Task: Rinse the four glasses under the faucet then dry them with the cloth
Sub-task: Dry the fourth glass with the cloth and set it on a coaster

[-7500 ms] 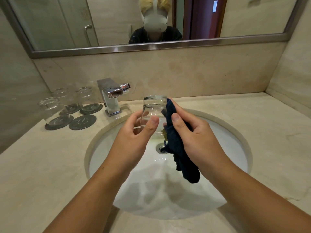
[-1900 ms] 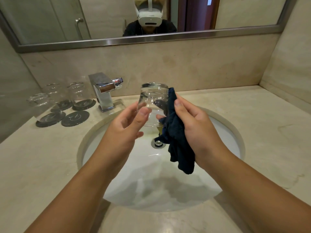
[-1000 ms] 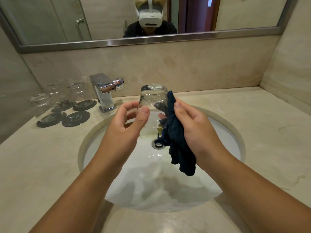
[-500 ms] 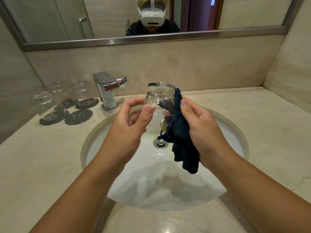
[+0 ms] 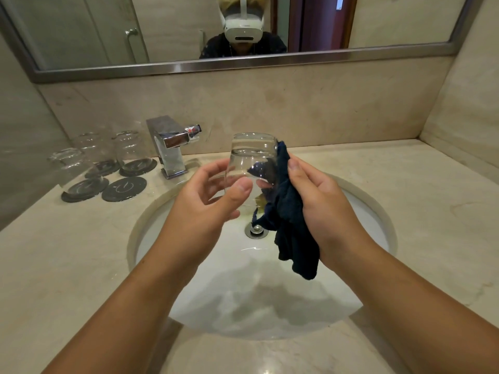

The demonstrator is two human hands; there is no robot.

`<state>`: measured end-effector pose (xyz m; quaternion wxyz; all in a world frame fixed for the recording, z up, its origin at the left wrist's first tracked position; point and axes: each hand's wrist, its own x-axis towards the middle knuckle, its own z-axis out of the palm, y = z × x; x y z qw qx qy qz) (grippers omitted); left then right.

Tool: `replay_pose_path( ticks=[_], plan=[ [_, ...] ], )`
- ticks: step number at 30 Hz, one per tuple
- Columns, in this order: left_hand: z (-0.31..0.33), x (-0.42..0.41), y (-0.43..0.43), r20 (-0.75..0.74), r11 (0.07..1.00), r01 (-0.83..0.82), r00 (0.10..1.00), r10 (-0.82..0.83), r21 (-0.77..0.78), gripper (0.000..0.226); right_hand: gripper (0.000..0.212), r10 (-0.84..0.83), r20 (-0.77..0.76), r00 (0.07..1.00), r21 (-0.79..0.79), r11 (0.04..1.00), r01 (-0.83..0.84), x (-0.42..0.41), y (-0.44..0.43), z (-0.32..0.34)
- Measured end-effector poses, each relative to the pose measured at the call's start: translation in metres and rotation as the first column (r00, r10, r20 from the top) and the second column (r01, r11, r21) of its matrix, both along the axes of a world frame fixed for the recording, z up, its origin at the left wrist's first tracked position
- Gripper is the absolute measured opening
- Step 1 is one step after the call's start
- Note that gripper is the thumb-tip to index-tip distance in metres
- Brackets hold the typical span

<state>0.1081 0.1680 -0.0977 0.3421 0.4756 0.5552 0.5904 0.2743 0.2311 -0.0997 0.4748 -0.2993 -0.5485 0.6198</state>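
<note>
Glass (image 5: pixel 252 160): base up, held over the sink (image 5: pixel 147 222), between both hands.
Left hand (image 5: pixel 208 206): thumb and fingers curled round the glass's lower part.
Right hand (image 5: pixel 321 201): thumb pinches the dark cloth (image 5: pixel 291 225) against the glass's right side; the loose end hangs below the palm.
Other glasses (image 5: pixel 129 151): three, upturned on dark coasters (image 5: pixel 81 191), left of the faucet (image 5: pixel 170 147) on the counter (image 5: pixel 67 252).
Fourth coaster (image 5: pixel 124 188): bare, beside them.

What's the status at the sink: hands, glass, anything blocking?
Left hand holds the glass base-up over the sink. Right hand presses the dark cloth to its side. Three glasses inverted on coasters by the faucet; nothing in the way.
</note>
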Motion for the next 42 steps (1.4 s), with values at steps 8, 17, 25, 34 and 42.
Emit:
replay_pose_path(
  ticks=[8,17,25,34,42],
  plan=[
    [-0.003,0.001,0.001,-0.156,0.998,-0.058,0.986,0.058,0.003,0.052,0.032,-0.058,0.04,0.997,0.076,0.996,0.055,0.0,-0.001,-0.001],
    [0.002,-0.001,-0.003,-0.097,0.999,-0.024,0.995,0.021,-0.022,0.045,0.032,-0.031,0.038,0.999,0.04,0.999,0.03,0.001,0.0,-0.001],
    [-0.001,0.0,0.003,0.059,0.999,0.002,0.998,0.001,-0.049,0.042,0.03,-0.028,-0.012,1.0,-0.041,0.999,0.027,0.001,0.002,-0.001],
    [-0.001,-0.001,-0.001,-0.113,0.998,-0.039,0.993,0.034,-0.046,0.056,0.032,-0.036,0.0,0.999,0.022,0.999,0.036,0.0,0.0,-0.003],
    [0.0,-0.006,0.0,-0.113,0.998,-0.048,0.993,0.044,-0.034,0.057,0.029,-0.044,-0.012,0.999,-0.055,0.998,0.044,0.002,0.004,-0.003]
  ],
)
